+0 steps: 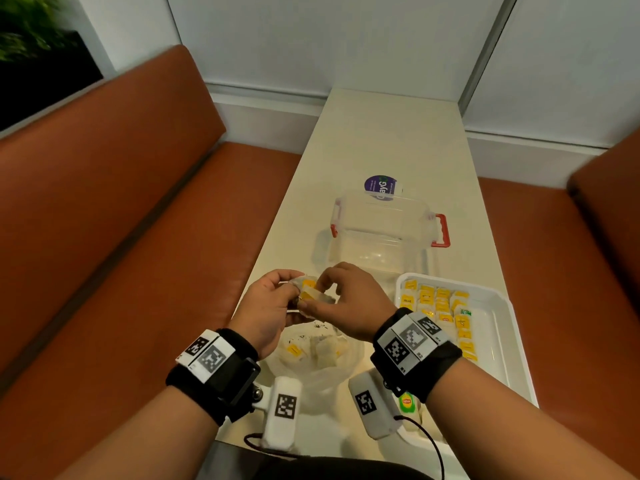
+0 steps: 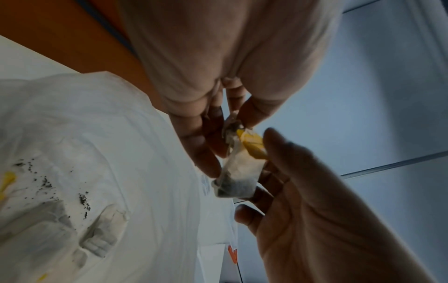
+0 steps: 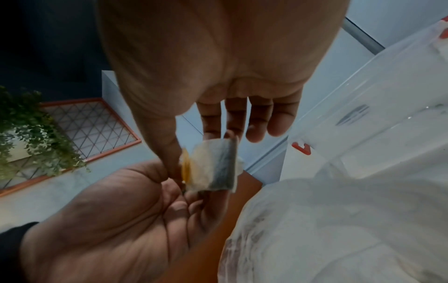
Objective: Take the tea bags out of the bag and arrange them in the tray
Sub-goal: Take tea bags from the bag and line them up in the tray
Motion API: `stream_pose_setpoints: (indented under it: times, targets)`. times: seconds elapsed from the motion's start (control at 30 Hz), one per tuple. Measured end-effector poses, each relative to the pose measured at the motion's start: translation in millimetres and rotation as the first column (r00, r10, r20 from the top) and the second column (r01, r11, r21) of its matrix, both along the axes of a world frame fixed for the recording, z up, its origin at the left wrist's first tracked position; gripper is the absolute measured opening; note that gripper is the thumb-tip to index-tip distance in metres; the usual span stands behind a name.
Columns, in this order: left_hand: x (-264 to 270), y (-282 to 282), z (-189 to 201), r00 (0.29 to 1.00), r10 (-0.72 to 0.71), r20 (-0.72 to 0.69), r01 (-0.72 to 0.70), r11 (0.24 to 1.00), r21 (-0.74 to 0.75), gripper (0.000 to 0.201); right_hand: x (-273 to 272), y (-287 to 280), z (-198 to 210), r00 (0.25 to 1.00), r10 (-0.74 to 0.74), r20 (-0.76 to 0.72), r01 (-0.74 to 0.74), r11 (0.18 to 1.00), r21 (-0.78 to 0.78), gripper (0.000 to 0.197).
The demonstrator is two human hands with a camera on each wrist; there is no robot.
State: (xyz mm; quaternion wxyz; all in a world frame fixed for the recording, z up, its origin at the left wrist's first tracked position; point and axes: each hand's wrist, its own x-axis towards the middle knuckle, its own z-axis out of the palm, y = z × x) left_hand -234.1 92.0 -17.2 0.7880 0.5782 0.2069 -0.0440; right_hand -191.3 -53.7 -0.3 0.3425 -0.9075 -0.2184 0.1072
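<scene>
Both hands' fingers [image 1: 325, 275] pinching tea bag [image 1: 313, 294], tray [image 1: 498, 306] part-filled, bag [image 1: 318, 355] holding more

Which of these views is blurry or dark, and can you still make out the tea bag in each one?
Head view: bright, wide-angle bending at the edges, tea bag small but clear between the left hand and right hand. Left wrist view: dim, slightly soft, bag readable. Right wrist view: darkest, palm underexposed, bag smeared by blur.
</scene>
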Motion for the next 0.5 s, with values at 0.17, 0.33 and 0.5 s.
stream_pose_setpoints:
  times: [0.17,0.33,0.5]
  targets:
    - [-5,-4,-4,0.995,0.091,-0.036,-0.096,0.982,-0.16,0.019,-3,1,2,0.995,0.08,-0.057,-0.081,0.997,-0.013,0.015]
    - [-9,-8,-10,0.989,0.081,-0.123,-0.127,0.891,-0.436,0.023,-5,6,5,0.976,0.216,-0.035,-0.218,0.967,-0.134,0.017]
    - [-5,-8,-27,0.958,0.16,-0.239,-0.236,0.913,-0.333,0.028,-8,-1,8,0.962,0.247,-0.121,-0.253,0.966,-0.042,0.007]
